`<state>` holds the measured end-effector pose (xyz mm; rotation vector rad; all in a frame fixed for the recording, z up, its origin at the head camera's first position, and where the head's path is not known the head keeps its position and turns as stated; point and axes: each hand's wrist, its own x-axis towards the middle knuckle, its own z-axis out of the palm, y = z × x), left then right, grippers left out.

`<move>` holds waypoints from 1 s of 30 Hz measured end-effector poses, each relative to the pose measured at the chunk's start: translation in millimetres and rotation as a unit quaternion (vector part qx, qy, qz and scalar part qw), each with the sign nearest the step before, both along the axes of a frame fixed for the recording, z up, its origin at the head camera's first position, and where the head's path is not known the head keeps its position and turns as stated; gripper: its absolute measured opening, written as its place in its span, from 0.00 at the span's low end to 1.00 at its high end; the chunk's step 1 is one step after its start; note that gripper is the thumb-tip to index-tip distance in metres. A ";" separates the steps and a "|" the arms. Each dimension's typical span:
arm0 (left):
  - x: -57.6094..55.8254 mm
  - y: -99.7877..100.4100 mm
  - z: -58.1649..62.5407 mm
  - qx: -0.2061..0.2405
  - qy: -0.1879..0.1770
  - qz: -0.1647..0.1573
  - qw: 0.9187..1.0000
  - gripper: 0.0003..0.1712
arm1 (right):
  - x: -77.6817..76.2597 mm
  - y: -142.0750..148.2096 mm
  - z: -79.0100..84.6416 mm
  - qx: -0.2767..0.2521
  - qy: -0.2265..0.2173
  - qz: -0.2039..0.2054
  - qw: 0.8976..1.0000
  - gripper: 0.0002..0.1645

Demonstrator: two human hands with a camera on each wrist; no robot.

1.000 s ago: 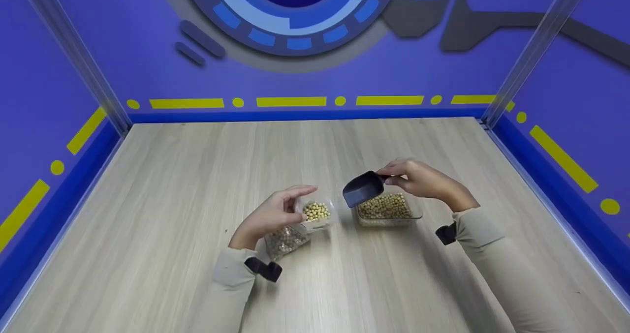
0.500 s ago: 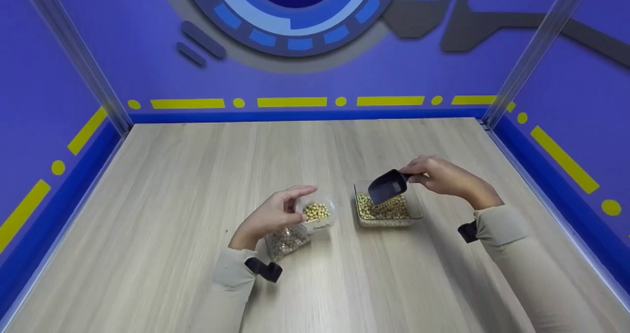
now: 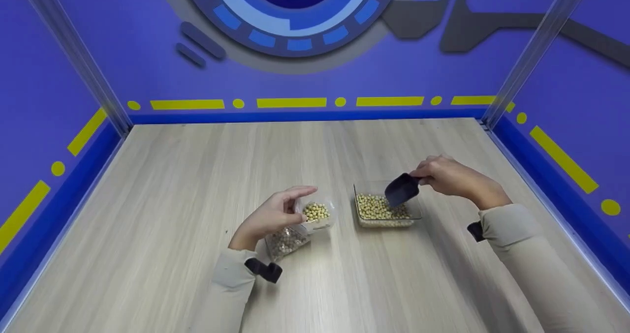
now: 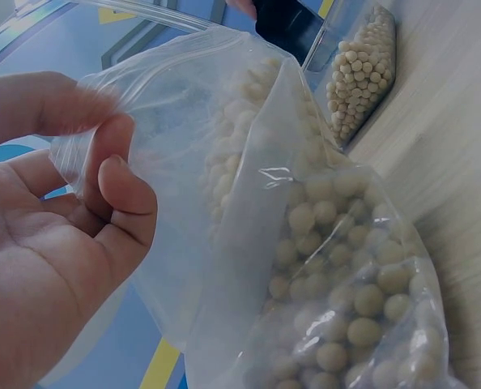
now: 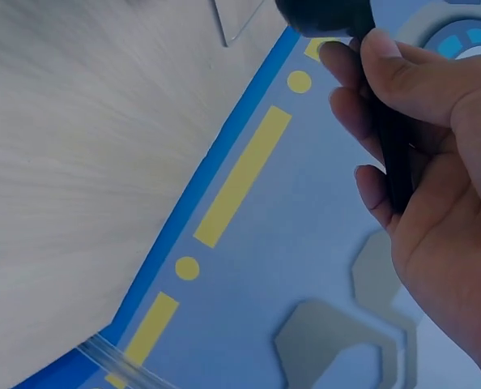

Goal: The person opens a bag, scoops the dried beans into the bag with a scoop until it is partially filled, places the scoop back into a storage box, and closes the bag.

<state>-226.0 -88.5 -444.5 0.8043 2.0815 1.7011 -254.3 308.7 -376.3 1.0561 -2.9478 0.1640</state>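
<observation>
My left hand (image 3: 275, 215) pinches the upper edge of a clear zip bag (image 4: 224, 203) whose mouth gapes. Pale round beans (image 3: 316, 212) fill its lower part, and it rests on the table. To its right stands a clear rectangular container (image 3: 365, 222) with a layer of the same beans (image 3: 376, 207). My right hand (image 3: 448, 178) grips a black scoop (image 3: 402, 190) by its handle, fingers wrapped round it in the right wrist view. The scoop tilts down to the left over the container, its tip right at the beans.
The wooden table (image 3: 206, 166) runs back to a blue-purple wall (image 3: 295, 84) with yellow marks. Similar side walls stand at left and right, joined by metal corner posts (image 3: 536, 52). Each wrist wears a black camera mount (image 3: 264, 269).
My right hand has moved right with the scoop, from the container's left edge to over its beans, and the scoop has tipped downward. The left hand and bag have stayed in place.
</observation>
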 end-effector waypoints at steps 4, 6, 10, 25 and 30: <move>0.1 -0.1 -0.2 0.000 -0.001 -0.001 1.000 0.37 | 1.7 -0.5 -0.7 0.037 0.019 -0.004 0.999 0.16; 0.1 -0.2 -0.2 0.001 -0.002 -0.001 1.000 0.37 | 2.4 -1.2 -1.3 0.052 0.031 0.000 0.998 0.15; -0.1 -0.4 -0.3 0.002 -0.001 0.000 1.000 0.37 | 3.5 -3.5 -1.7 0.081 0.051 0.010 0.995 0.13; -0.3 -0.8 0.4 -0.008 0.006 0.003 1.000 0.37 | 3.8 -14.7 2.5 0.131 0.099 0.035 0.986 0.12; 0.0 -0.6 1.0 -0.011 0.003 0.006 1.000 0.37 | 2.4 -18.7 -0.2 0.150 0.117 0.049 0.981 0.13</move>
